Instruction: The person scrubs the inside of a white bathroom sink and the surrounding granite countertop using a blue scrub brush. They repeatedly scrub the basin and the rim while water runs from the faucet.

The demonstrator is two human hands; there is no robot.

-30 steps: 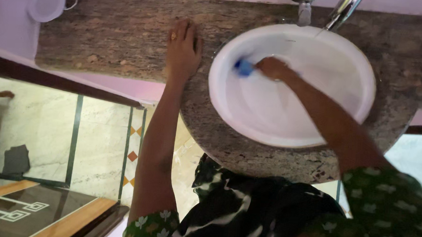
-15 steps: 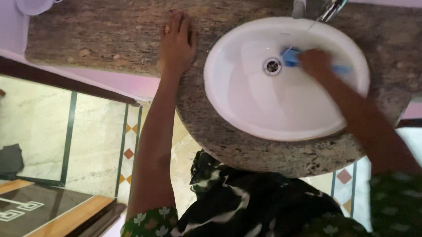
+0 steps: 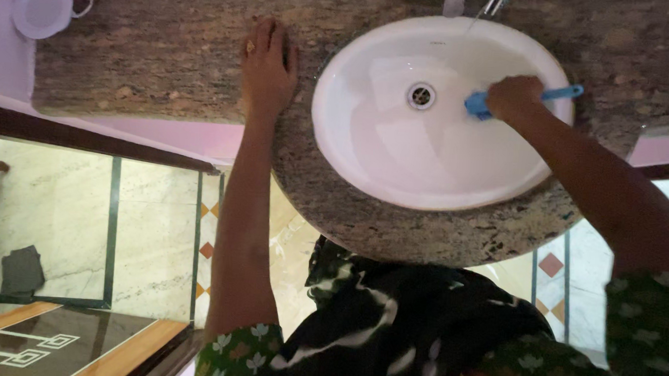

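Head view, looking straight down: a long speckled brown-grey granite desk (image 3: 167, 42) runs across the top and bulges out in a rounded front around a white oval ceramic basin (image 3: 427, 162) set into it. Below the desk lies a pale marble floor (image 3: 58, 212) with dark inlaid lines and small orange diamond tiles. The person's dark patterned clothing (image 3: 411, 329) and green floral sleeves fill the bottom edge.

The left hand (image 3: 266, 66) lies flat on the desk just beside the basin's left rim, palm down, fingers stretched out close together, a ring on one finger. The right hand (image 3: 516, 97) is inside the basin at its right side, closed in a fist around a blue plastic scrubbing brush (image 3: 480, 104). The brush head touches the basin's inner wall to the right of the round metal drain (image 3: 422, 95), and the handle sticks out past the knuckles toward the right rim.

At the top edge, part of a chrome tap (image 3: 497, 0) shows. A small round white fitting (image 3: 43, 5) sits at the far left corner.
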